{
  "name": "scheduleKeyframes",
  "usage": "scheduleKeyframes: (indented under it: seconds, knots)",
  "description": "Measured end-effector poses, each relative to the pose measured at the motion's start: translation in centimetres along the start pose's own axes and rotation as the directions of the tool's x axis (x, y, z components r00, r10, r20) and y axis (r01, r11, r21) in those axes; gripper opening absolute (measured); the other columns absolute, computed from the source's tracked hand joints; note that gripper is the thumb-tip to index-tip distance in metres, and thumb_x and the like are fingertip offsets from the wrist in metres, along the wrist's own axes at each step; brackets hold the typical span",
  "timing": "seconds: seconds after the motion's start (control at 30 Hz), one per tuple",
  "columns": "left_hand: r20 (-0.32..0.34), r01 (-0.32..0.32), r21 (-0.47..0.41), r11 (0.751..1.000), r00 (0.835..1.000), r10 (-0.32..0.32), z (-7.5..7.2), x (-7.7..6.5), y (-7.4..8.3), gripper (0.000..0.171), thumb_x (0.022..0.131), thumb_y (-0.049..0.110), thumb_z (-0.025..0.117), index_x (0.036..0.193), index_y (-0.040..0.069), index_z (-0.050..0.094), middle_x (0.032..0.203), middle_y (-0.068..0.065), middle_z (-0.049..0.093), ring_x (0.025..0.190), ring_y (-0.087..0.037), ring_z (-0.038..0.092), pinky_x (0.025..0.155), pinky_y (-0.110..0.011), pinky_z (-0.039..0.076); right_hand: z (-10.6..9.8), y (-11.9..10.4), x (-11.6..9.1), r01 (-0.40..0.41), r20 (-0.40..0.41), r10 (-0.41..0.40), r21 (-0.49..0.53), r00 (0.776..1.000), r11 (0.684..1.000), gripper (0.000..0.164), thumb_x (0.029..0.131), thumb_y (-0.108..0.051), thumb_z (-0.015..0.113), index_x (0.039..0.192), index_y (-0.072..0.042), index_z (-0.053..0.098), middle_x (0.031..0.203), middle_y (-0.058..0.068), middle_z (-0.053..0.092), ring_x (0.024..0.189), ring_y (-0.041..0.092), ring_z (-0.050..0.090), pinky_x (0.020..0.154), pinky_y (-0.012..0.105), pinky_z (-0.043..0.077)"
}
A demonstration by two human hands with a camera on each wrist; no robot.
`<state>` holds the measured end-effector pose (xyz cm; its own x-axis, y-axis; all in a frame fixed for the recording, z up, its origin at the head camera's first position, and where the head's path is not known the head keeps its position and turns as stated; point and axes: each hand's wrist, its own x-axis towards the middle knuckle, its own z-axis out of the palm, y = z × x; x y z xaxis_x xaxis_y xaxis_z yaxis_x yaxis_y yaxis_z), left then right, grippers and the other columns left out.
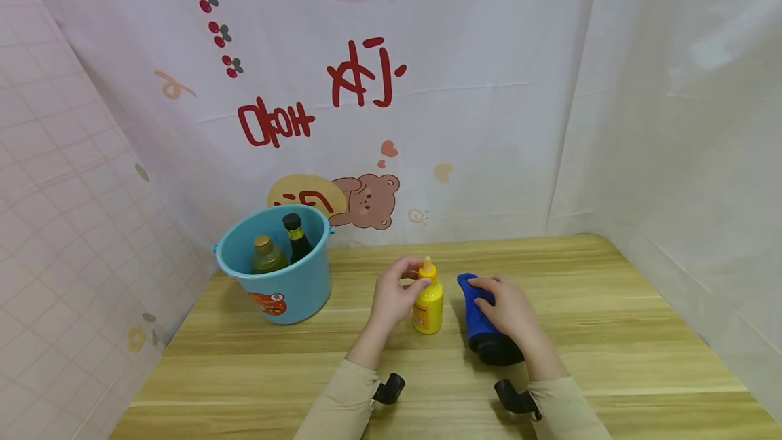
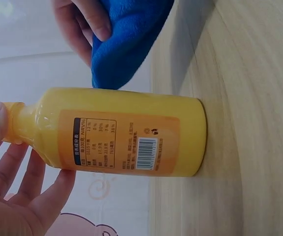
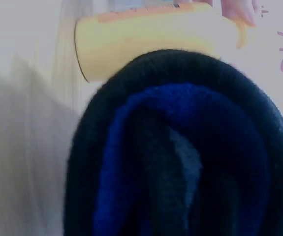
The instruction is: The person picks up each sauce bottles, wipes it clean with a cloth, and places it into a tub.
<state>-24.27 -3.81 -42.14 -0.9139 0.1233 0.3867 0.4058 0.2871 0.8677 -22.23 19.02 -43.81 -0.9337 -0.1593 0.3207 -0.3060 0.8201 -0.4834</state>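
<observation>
My left hand (image 1: 396, 292) holds a yellow squeeze bottle (image 1: 428, 311) at its neck, thumb and fingers around the cap. The bottle stands upright on the table and carries an orange label (image 2: 119, 142) with printed text and a barcode. To the right of it, my right hand (image 1: 508, 307) grips a folded cloth (image 1: 478, 318), blue with a black end. In the left wrist view the blue part of the cloth (image 2: 126, 44) overlaps the bottle's side. The right wrist view looks into the rolled black and blue folds (image 3: 175, 69), and my right hand is hidden there.
A light blue bucket (image 1: 305, 297) stands at the table's back left. Inside it are a bottle with a gold cap (image 1: 269, 260) and a dark bottle with a black cap (image 1: 299, 243). Printed white curtains (image 1: 489, 121) hang behind the wooden table (image 1: 611, 331).
</observation>
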Motion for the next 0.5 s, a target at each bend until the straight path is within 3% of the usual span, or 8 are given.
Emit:
scheduleKeyframes:
  seconds: [0.5]
  knots:
    - [0.008, 0.006, -0.004, 1.0, 1.0, -0.006, 0.0, 0.0, 0.1, 0.022, 0.089, 0.011, 0.075, 0.11, 0.014, 0.07, 0.107, 0.0, 0.068, 0.098, -0.024, 0.065, 0.08, -0.034, 0.057, -1.3, 0.8, -0.4, 0.028, -0.047, -0.028, 0.008, 0.999, 1.0, 0.034, 0.088, -0.004, 0.072, 0.123, -0.005, 0.069, 0.115, 0.024, 0.062, 0.104, 0.045, 0.061, 0.089, 0.06, 0.048]
